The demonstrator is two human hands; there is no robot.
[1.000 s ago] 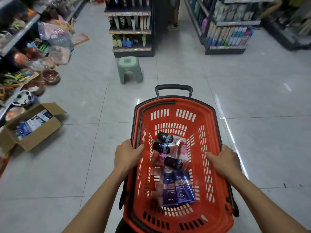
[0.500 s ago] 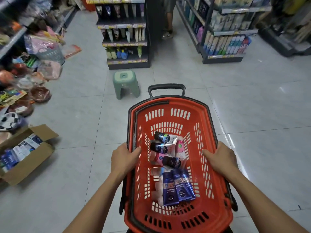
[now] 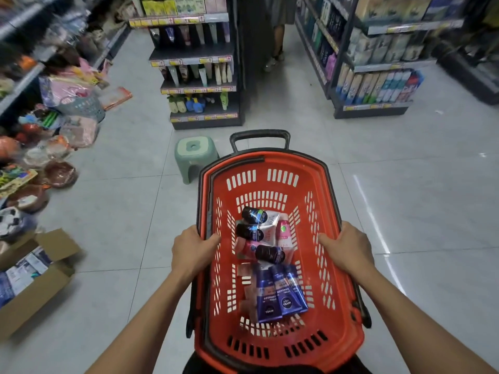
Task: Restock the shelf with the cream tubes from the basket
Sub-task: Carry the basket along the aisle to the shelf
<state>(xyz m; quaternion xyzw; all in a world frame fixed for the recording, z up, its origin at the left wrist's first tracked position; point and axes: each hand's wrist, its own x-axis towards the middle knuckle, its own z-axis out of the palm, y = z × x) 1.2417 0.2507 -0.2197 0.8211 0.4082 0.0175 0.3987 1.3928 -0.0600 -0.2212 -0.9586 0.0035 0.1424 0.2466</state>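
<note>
I carry a red plastic basket (image 3: 270, 163) in front of me. My left hand (image 3: 193, 248) grips its left rim and my right hand (image 3: 348, 248) grips its right rim. Inside lie several cream tubes: three blue ones (image 3: 279, 294) side by side near me, pink and white tubes with black caps (image 3: 260, 233) further in. Straight ahead stands a dark shelf end (image 3: 198, 63) with upright tubes on its tiers.
A green plastic stool (image 3: 193, 155) stands on the floor just left of the basket's far end. An open cardboard box (image 3: 32, 276) of goods lies at the left, below cluttered shelves. Another shelf unit (image 3: 378, 85) is at the right. A person's legs (image 3: 276, 47) show in the aisle.
I have moved forward with the basket: the tube shelf and the green stool are closer, and the cardboard box has slid to the left edge. Both hands keep the same grip.
</note>
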